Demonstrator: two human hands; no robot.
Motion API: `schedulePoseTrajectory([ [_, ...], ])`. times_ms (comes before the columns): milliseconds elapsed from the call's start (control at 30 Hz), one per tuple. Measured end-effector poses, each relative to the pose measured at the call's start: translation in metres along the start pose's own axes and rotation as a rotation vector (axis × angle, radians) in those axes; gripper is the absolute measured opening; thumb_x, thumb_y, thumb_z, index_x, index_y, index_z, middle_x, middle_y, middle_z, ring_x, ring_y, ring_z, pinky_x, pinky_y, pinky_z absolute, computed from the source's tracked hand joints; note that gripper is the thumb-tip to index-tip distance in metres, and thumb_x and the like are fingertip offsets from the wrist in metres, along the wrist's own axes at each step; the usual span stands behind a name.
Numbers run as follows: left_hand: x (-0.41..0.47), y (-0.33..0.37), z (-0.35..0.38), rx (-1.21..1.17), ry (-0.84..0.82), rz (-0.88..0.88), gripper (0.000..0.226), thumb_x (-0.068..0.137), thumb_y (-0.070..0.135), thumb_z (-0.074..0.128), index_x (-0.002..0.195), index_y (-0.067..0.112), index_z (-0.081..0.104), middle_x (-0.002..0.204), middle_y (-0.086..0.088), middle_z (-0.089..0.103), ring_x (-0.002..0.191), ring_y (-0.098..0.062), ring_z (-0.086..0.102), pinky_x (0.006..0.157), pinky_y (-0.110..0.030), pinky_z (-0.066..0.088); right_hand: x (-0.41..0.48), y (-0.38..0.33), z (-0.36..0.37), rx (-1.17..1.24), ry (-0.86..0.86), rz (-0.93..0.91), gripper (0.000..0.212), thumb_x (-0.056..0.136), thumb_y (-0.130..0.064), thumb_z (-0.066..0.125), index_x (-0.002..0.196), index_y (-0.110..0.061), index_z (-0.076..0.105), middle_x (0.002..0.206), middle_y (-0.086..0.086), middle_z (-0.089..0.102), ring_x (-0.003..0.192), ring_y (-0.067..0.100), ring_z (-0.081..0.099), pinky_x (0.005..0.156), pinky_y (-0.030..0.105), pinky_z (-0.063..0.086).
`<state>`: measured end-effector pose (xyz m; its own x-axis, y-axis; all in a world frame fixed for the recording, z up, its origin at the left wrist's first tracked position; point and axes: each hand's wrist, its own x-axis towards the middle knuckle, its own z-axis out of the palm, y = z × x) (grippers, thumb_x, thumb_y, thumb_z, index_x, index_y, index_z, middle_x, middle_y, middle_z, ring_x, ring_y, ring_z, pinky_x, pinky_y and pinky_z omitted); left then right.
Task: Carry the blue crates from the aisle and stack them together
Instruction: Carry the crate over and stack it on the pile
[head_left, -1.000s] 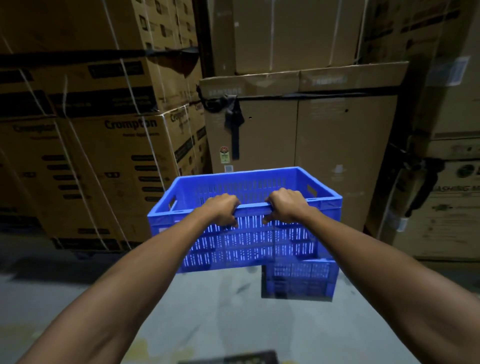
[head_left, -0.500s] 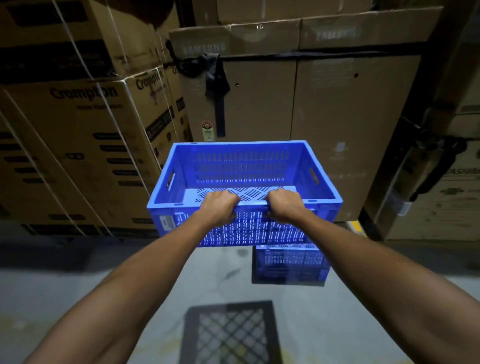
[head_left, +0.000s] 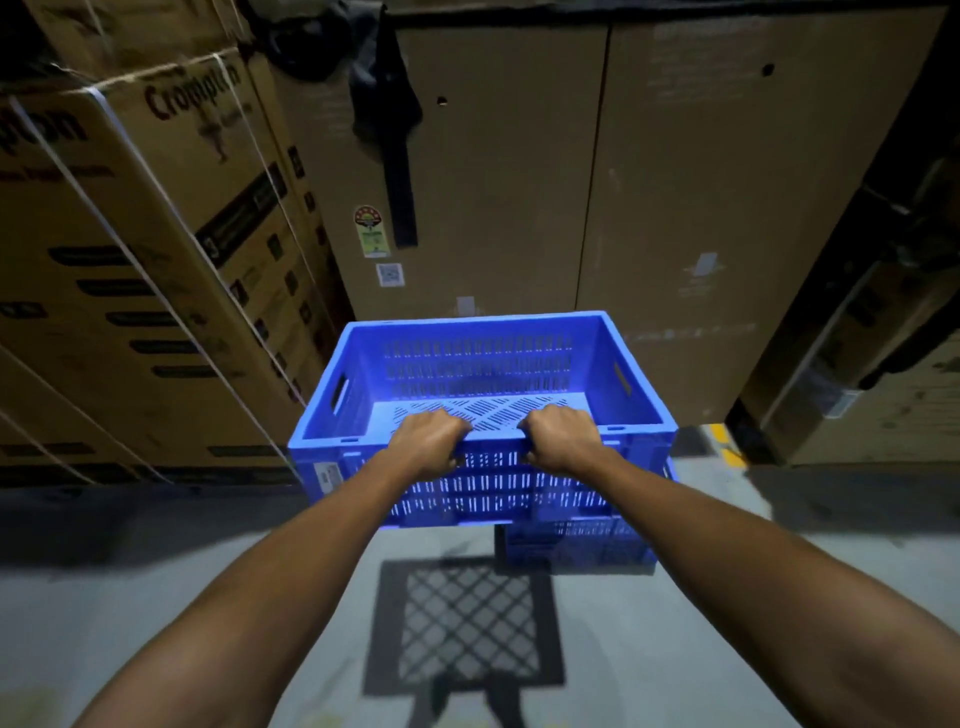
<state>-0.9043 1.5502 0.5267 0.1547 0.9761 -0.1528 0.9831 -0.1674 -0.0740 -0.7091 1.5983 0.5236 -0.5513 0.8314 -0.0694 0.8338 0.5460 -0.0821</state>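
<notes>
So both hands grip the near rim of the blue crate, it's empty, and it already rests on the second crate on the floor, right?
Not quite. In the head view the left hand and right hand do grip the near rim of the empty carried crate, but it is held in the air, above and nearer than the second crate on the floor.

An empty blue crate (head_left: 483, 384) with slotted walls, a perforated base and side handle cut-outs hangs level in mid-air, open side up. Partly hidden behind and below its right corner, a second blue crate (head_left: 582, 545) of the same slotted make sits on the floor.
</notes>
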Motion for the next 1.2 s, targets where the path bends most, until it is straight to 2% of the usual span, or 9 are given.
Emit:
schedulePoseTrajectory([
  [167,0.068,0.002,0.065,0.035,0.000,-0.027,0.022,0.090,0.034,0.060,0.104,0.018,0.057,0.105,-0.011,0.065,0.102,-0.035,0.060,0.078,-0.039,0.046,0.052,0.044,0.067,-0.005,-0.022,0.001,0.026,0.084,-0.035,0.068,0.106,-0.022,0.067,0.108,0.009,0.069,0.104,0.032,0.064,0.081,0.038,0.049],
  [333,0.129,0.006,0.151,0.088,-0.006,-0.079,0.023,0.091,0.039,0.057,0.107,0.022,0.055,0.107,-0.010,0.066,0.105,-0.035,0.061,0.080,-0.039,0.046,0.093,0.083,0.158,0.008,0.026,0.000,0.021,0.085,-0.028,0.062,0.104,-0.022,0.065,0.104,0.009,0.069,0.101,0.032,0.065,0.078,0.037,0.049],
  [433,0.154,0.001,0.195,0.145,-0.033,-0.107,0.022,0.091,0.034,0.055,0.109,0.022,0.054,0.109,-0.009,0.066,0.106,-0.034,0.061,0.081,-0.037,0.046,0.114,0.091,0.209,0.041,0.028,-0.001,0.018,0.085,-0.023,0.059,0.102,-0.019,0.064,0.102,0.010,0.069,0.099,0.034,0.065,0.077,0.036,0.048],
  [833,0.190,-0.067,0.316,0.212,-0.150,-0.214,0.024,0.090,0.024,0.050,0.114,0.024,0.054,0.109,-0.008,0.069,0.104,-0.033,0.064,0.082,-0.037,0.048,0.197,0.050,0.334,0.123,0.021,-0.052,0.023,0.087,-0.015,0.052,0.106,-0.019,0.064,0.101,0.010,0.070,0.096,0.034,0.065,0.077,0.037,0.047],
  [1067,0.209,-0.092,0.362,0.266,-0.186,-0.112,0.031,0.089,0.019,0.047,0.120,0.025,0.051,0.116,-0.006,0.066,0.111,-0.031,0.061,0.086,-0.037,0.046,0.213,0.031,0.389,0.178,-0.024,0.030,0.026,0.085,-0.016,0.052,0.107,-0.017,0.064,0.103,0.011,0.071,0.099,0.035,0.065,0.079,0.039,0.050],
  [1200,0.220,-0.098,0.376,0.246,-0.164,-0.129,0.031,0.089,0.020,0.048,0.119,0.026,0.051,0.115,-0.006,0.066,0.109,-0.031,0.062,0.085,-0.036,0.047,0.226,0.036,0.399,0.161,0.002,0.012,0.021,0.085,-0.016,0.054,0.103,-0.017,0.065,0.101,0.011,0.071,0.097,0.035,0.066,0.078,0.038,0.049],
])
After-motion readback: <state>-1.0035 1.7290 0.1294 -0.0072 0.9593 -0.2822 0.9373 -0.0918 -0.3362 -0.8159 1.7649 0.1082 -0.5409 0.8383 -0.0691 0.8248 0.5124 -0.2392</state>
